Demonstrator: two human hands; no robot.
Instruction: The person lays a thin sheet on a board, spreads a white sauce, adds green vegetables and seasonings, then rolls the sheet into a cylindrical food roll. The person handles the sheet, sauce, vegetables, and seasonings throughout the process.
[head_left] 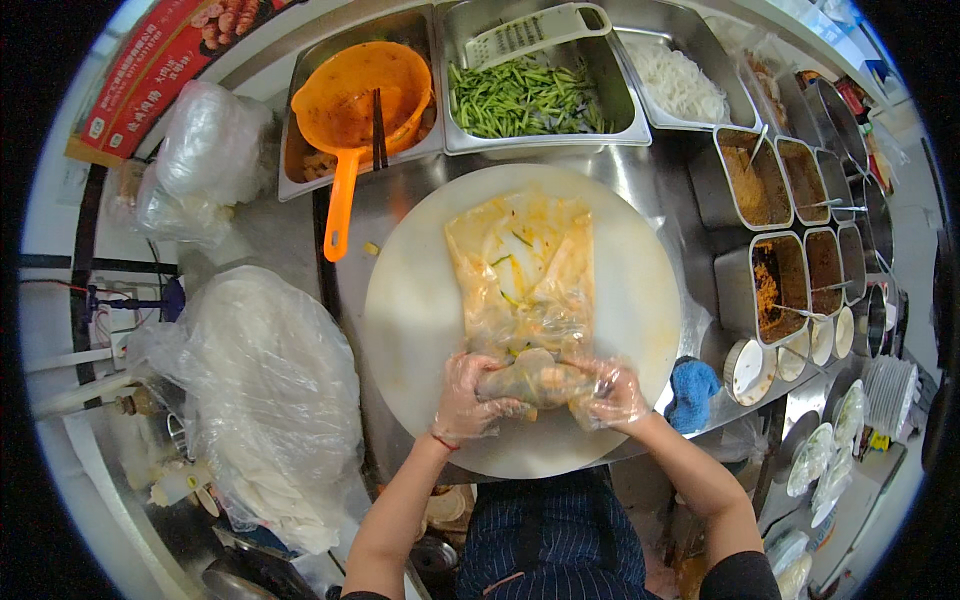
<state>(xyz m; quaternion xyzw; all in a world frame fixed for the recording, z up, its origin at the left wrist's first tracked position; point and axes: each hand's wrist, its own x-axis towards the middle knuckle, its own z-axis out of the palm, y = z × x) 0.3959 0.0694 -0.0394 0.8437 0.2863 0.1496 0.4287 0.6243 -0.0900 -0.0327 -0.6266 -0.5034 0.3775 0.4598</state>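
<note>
On the round white board point(410, 300) lies a thin, yellowish wrapper sheet point(525, 235), smeared with orange sauce and bits of green. Its near end is folded into a thick filled roll point(535, 378), pale and partly see-through. My left hand point(472, 395), in a clear plastic glove, closes around the roll's left end. At the right end, my right hand point(608, 393), gloved the same way, grips with bent fingers. The far part of the sheet stays flat on the board. What lies inside the roll is only partly visible.
Beyond the board stand metal trays with an orange strainer point(360, 95), cucumber shreds point(525, 98) under a grater point(535, 35), and white noodles point(680, 85). Seasoning tubs point(752, 185) line the right. A blue cloth point(692, 393) lies beside the board; a plastic-covered white heap point(265, 390) sits left.
</note>
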